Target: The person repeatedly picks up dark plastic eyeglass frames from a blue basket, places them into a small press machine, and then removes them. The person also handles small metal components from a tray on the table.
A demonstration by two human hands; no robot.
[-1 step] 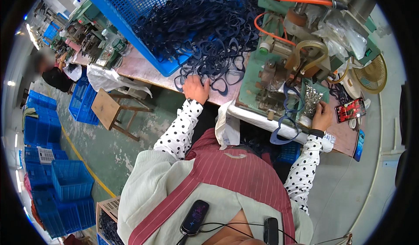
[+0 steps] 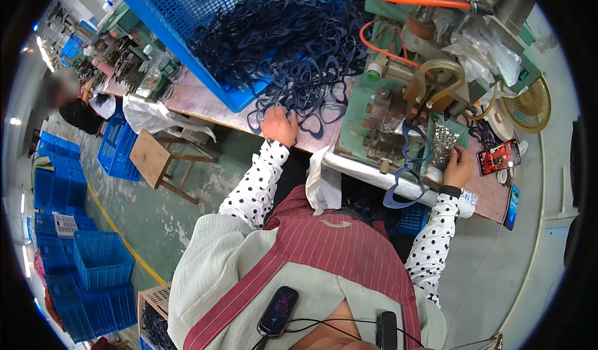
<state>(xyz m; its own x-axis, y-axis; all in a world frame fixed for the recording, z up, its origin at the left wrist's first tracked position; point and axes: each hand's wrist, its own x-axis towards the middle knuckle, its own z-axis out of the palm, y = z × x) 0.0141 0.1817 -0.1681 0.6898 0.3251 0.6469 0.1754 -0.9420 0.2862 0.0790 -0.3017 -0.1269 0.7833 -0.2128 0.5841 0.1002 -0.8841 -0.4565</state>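
Note:
At the table's front edge my left hand (image 2: 280,126) lies closed over the near end of a pile of dark blue heart-shaped loops (image 2: 311,91). What its fingers grip is hidden beneath them. My right hand (image 2: 458,168) is at the side of a tray of small shiny metal pieces (image 2: 444,143), its fingertips pinched together; anything between them is too small to make out. Left of that tray, a dark blue strip with loops (image 2: 399,191) hangs from a green bench machine (image 2: 387,125) over the padded edge.
A large blue basket (image 2: 163,35) tips its loops onto the table. Right of the machine are a phone (image 2: 498,157) and a small fan (image 2: 527,105). A wooden stool (image 2: 151,158), stacked blue crates (image 2: 103,259) and another person (image 2: 78,114) are at left.

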